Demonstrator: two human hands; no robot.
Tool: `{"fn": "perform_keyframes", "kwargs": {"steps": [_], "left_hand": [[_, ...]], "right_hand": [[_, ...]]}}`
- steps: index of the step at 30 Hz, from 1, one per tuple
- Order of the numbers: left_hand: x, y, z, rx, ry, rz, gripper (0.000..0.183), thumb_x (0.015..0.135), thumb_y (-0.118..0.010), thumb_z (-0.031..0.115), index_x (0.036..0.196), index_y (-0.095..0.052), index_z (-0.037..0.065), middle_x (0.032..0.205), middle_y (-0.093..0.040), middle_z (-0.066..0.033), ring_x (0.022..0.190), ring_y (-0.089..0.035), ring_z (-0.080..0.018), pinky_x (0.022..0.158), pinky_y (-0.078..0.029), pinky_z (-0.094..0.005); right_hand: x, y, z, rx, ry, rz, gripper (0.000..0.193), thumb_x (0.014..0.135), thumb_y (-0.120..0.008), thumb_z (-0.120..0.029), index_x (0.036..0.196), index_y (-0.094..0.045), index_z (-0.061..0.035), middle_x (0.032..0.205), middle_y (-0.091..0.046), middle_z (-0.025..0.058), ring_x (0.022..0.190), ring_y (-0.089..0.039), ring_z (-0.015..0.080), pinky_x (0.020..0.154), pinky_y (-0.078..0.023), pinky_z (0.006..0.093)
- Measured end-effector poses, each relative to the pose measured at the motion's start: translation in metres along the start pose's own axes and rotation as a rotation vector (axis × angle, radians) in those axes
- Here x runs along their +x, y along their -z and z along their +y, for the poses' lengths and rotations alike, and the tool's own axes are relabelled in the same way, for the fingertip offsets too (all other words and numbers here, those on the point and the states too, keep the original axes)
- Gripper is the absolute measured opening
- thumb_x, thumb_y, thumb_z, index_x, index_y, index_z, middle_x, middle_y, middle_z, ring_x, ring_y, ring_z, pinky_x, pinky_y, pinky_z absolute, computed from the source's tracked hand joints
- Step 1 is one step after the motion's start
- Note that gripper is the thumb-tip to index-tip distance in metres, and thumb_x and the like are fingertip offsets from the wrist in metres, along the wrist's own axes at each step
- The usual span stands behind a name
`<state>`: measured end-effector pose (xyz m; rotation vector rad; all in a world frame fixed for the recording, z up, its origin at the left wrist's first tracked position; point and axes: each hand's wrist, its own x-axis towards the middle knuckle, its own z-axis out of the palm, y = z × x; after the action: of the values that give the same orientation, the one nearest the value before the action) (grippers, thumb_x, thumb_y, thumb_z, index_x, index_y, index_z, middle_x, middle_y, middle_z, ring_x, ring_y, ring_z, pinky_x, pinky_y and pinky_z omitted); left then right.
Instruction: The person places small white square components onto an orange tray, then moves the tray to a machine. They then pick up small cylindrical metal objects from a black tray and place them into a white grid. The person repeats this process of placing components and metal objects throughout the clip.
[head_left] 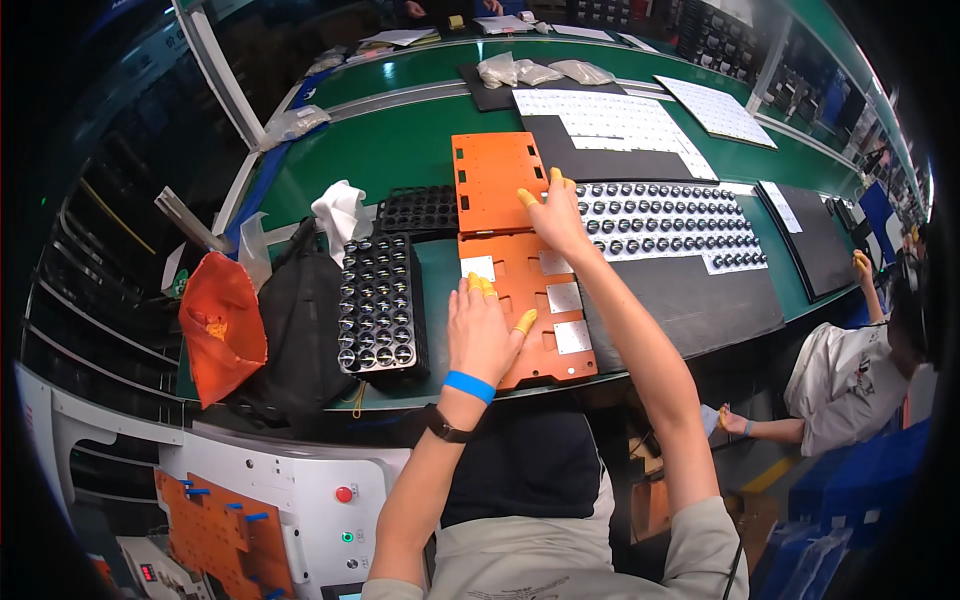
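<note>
Two orange fixture plates lie end to end on the bench in front of me. My right hand grips the right edge of the far orange plate, its thumb on top and its fingers over the side. Across the near orange plate, my left hand lies with fingers stretched and thumb apart. Its fingertips touch or hover by a white square plate; I cannot tell which. More white square plates sit in recesses along the near plate's right side. Yellow finger cots cover several fingertips.
A black tray of round lens-like parts stands left, beside a black bag and an orange pouch. Right are a white sheet with rows of black round parts and black boards. A co-worker sits at far right.
</note>
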<state>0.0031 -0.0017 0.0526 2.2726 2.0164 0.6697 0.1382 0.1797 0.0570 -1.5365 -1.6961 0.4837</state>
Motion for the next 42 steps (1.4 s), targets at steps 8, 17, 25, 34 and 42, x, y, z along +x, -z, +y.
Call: {"fn": "perform_keyframes", "kwargs": {"steps": [8,17,25,34,42], "left_hand": [[0.016,-0.013,-0.002,0.018,-0.047,0.063,0.072,0.087,-0.07,0.046,0.122,-0.057,-0.016,0.135,-0.051,-0.0334,0.132,-0.044,-0.0434,0.112,-0.034,-0.0482],[0.021,-0.008,-0.007,-0.072,-0.04,0.01,0.072,0.083,-0.073,0.047,0.12,-0.06,-0.014,0.129,-0.057,-0.0312,0.126,-0.052,-0.0418,0.113,-0.035,-0.0487],[0.017,-0.002,-0.022,-0.129,-0.058,0.032,0.072,0.082,-0.074,0.045,0.123,-0.06,-0.013,0.132,-0.057,-0.0286,0.125,-0.054,-0.0393,0.115,-0.034,-0.0482],[0.023,-0.008,0.025,0.05,0.044,-0.064,0.097,0.083,-0.067,0.06,0.134,-0.046,-0.019,0.139,-0.045,-0.0396,0.14,-0.034,-0.046,0.119,-0.022,-0.0529],[-0.03,0.031,0.045,-0.209,0.009,-0.126,0.078,0.089,-0.063,0.052,0.131,-0.05,-0.013,0.138,-0.046,-0.0374,0.137,-0.035,-0.0475,0.118,-0.02,-0.054]], "right_hand": [[0.021,-0.012,0.009,0.06,-0.081,-0.128,0.072,0.089,-0.068,-0.027,0.137,-0.038,0.0175,0.133,-0.048,0.0396,0.124,-0.052,0.0482,0.104,-0.044,0.0461],[0.048,-0.02,0.019,0.18,-0.173,0.032,0.059,0.09,-0.067,-0.023,0.132,-0.05,0.0143,0.121,-0.064,0.0307,0.118,-0.062,0.0373,0.098,-0.048,0.0405],[0.041,0.019,-0.026,0.236,-0.123,0.002,0.072,0.088,-0.075,-0.03,0.139,-0.044,0.01,0.104,-0.069,0.0187,0.094,-0.069,0.0243,0.079,-0.054,0.0358],[0.01,0.065,-0.044,0.543,0.271,0.143,0.045,0.088,-0.078,-0.018,0.119,-0.055,0.0043,0.095,-0.068,0.0084,0.082,-0.066,0.0137,0.072,-0.054,0.0277],[-0.095,0.118,-0.048,0.415,0.398,-0.104,0.023,0.076,-0.071,0.009,0.096,-0.071,-0.0017,0.092,-0.072,0.0051,0.09,-0.067,0.0131,0.08,-0.052,0.0284]]}}
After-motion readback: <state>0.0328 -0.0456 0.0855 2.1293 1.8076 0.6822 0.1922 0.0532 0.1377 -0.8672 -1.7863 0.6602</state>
